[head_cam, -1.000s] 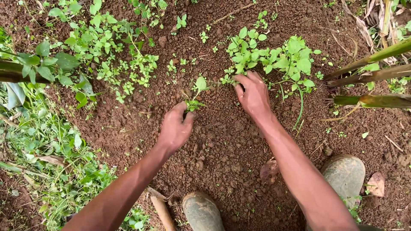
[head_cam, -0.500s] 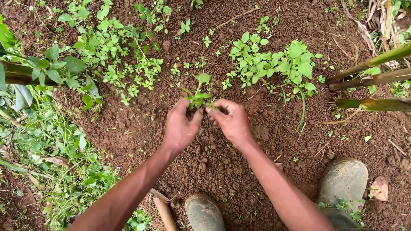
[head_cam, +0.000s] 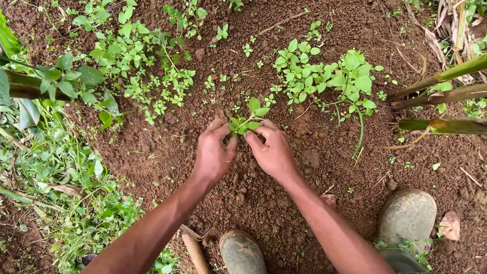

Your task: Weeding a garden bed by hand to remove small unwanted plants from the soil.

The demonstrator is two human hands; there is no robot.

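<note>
A small green seedling (head_cam: 249, 115) with a few broad leaves stands in red-brown soil (head_cam: 314, 167). My left hand (head_cam: 214, 152) is cupped against its left side, fingers curled at the stem's base. My right hand (head_cam: 273, 148) is pressed in from the right, fingertips touching the soil around the stem. Both hands meet at the plant, and its base is hidden between the fingers.
Patches of low green weeds (head_cam: 329, 76) grow beyond the seedling and at upper left (head_cam: 132, 56). Thick green stalks (head_cam: 446, 96) cross at right. Grass (head_cam: 56, 193) covers the left edge. Two muddy boots (head_cam: 242, 252) (head_cam: 409, 215) stand at the bottom.
My right hand has come down from the weeds at upper right to join the left hand at the seedling. Both hands have closed in around its base.
</note>
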